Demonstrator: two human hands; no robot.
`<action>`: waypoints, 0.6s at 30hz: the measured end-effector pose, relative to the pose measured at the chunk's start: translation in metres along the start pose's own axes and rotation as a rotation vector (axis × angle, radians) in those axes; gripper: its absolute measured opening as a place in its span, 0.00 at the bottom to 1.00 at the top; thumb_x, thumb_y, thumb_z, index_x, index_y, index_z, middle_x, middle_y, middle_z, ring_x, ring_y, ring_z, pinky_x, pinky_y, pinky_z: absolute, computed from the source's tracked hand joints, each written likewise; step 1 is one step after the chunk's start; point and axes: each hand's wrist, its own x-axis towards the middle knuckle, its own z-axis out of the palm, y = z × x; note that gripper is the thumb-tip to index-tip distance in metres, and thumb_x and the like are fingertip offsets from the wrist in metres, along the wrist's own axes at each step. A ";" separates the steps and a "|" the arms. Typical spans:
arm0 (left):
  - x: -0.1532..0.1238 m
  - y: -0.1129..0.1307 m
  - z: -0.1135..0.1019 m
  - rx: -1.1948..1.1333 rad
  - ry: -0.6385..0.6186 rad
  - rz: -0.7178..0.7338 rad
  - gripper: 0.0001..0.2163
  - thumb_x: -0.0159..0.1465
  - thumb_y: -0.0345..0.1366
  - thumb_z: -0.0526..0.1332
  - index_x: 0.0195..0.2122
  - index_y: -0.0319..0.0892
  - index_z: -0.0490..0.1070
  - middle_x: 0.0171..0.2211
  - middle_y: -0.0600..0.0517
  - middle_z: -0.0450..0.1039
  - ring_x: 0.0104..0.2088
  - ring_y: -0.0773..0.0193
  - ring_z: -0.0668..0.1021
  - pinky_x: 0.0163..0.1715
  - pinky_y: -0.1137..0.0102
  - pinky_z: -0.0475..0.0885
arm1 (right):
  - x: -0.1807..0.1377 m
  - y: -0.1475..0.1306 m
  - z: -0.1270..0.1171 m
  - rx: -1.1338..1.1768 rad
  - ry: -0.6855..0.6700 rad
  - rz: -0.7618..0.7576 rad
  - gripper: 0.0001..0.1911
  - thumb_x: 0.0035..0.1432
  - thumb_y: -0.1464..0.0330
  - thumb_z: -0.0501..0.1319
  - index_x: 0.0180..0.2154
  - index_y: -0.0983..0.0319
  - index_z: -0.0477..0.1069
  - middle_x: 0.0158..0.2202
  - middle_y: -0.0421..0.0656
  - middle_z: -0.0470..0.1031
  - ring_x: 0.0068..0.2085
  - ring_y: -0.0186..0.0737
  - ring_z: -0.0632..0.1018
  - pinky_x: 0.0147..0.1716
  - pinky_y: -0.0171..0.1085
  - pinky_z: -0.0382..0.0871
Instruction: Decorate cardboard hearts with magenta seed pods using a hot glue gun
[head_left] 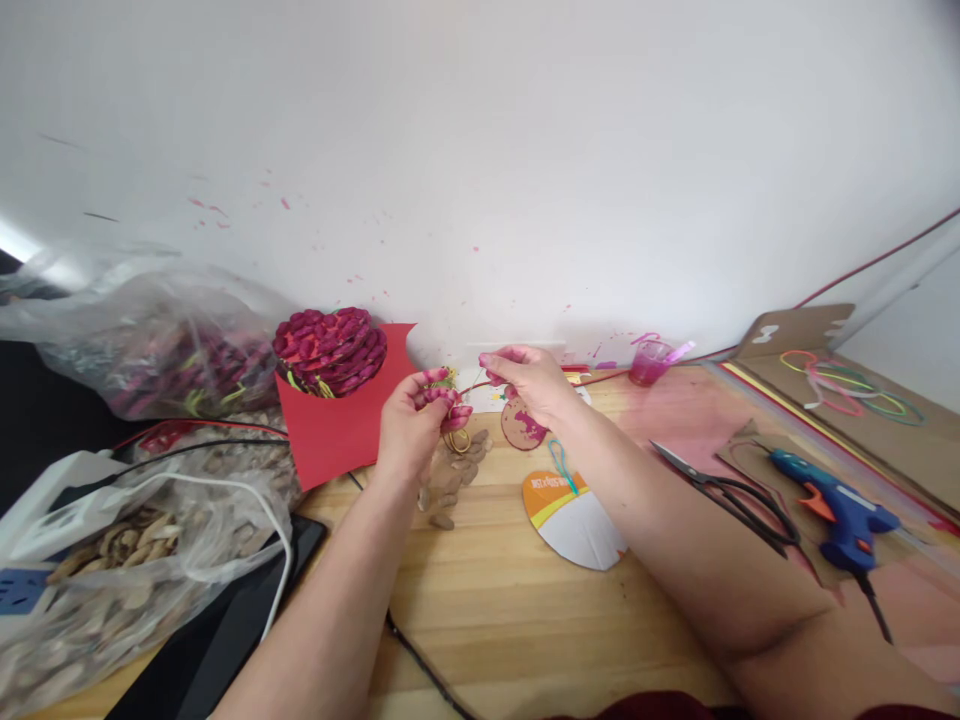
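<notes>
My left hand (411, 420) is closed on a small bunch of magenta-dyed seed shells (442, 397) with yellow bits, held above the wooden table (495, 590). My right hand (525, 380) pinches a thin strand (476, 386) that runs from that bunch, fingers pressed together. Loose plain seeds (450, 480) and a gold ring lie on the table just under both hands. A finished magenta seed flower (330, 350) rests on red paper (341, 425) to the left.
Bags of dyed pieces (150, 350) and plain seeds (112, 570) sit at left with a power strip (30, 520). Scissors (720, 490), a blue glue gun (840, 510), a pink cup (649, 362), coloured loops (847, 390) and a card cut-out (574, 515) lie at right.
</notes>
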 end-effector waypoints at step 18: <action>-0.001 0.005 0.000 -0.075 0.018 0.007 0.18 0.47 0.31 0.72 0.40 0.38 0.73 0.28 0.53 0.75 0.24 0.71 0.76 0.17 0.81 0.67 | -0.021 -0.026 -0.002 -0.446 -0.417 -0.216 0.10 0.49 0.62 0.71 0.31 0.62 0.82 0.29 0.42 0.81 0.33 0.37 0.78 0.33 0.35 0.68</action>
